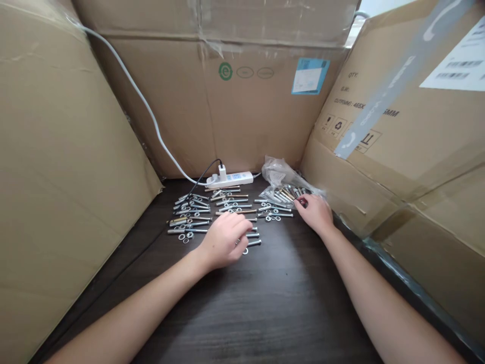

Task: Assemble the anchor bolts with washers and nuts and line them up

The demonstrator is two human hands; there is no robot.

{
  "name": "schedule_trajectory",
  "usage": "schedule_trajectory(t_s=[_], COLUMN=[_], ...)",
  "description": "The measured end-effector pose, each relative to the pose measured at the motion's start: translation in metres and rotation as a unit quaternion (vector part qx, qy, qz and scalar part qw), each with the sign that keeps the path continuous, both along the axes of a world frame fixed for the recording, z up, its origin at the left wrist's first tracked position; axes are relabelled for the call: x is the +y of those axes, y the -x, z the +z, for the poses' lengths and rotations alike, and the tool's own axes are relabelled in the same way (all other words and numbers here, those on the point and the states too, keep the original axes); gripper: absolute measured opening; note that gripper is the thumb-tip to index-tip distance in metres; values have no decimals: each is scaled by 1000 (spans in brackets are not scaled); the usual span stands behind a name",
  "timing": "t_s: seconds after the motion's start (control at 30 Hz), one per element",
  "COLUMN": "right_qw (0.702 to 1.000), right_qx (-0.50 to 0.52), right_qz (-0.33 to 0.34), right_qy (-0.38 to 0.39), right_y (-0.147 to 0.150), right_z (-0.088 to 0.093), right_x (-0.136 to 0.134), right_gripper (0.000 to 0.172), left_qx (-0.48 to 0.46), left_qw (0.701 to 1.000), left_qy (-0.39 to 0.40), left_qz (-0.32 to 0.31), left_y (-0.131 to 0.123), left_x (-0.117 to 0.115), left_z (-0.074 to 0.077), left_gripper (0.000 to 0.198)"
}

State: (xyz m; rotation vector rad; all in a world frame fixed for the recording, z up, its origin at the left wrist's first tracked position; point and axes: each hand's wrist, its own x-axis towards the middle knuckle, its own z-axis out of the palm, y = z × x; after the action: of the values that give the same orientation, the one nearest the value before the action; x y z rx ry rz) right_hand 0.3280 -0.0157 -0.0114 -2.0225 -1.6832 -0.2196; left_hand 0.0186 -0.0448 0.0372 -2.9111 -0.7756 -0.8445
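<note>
Over the front of the laid-out bolts is my left hand (226, 240), its fingers curled in toward the palm; whatever they hold is hidden. Expansion bolts (195, 231) with sleeves lie in rows on the dark table, with washers (182, 236) and nuts (190, 235) beside them. My right hand (315, 212) is at the mouth of a clear plastic bag (278, 172), thumb and fingers pinched together by the loose bolts (286, 194) inside. Something small and dark shows between those fingertips, too small to name.
A white power strip (237, 178) with a plugged-in charger (222, 173) stands behind the bolts. A white cable (146, 103) and a black cable (129, 265) run leftward. Cardboard boxes wall in the table (257, 313) at the left (68, 151), back (170, 101) and right (428, 167).
</note>
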Motion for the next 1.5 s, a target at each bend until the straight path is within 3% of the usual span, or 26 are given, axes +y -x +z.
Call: schedule_trajectory(t_s=[0.2,0.47,0.77,0.9,1.07,1.2,1.33,1.4,1.5], right_qw=[999,999,997,988,943,863,783,766,780], right_qx=[-35,-41,2,102,307,467,554,566,538], right_qz=[-26,-20,-33,8,106,190,260,273,282], right_qy=[13,29,-74,-112,-70,25,109,134,152], right_y=[7,3,0,2,29,66,95,102,104], right_z=[1,-6,0,6,14,19,26,28,28], right_x=[2,8,2,-3,-12,-24,-38,-42,-44], right_gripper=[29,33,30,31,32,36,37,38,40], left_qx=[-75,-72,-68,-60,-79,-103,-91,-79,-64], left_qw=[997,997,997,997,994,989,991,993,995], left_qy=[1,28,35,44,56,63,68,61,47], left_qz=[-7,-4,-13,-11,43,80,75,66,64], left_y=[16,12,12,11,9,10,10,9,9], left_x=[13,15,15,15,15,17,16,16,15], left_z=[-16,-19,-21,-21,-23,-25,-26,-26,-26], left_gripper=[14,15,13,12,14,24,23,22,19])
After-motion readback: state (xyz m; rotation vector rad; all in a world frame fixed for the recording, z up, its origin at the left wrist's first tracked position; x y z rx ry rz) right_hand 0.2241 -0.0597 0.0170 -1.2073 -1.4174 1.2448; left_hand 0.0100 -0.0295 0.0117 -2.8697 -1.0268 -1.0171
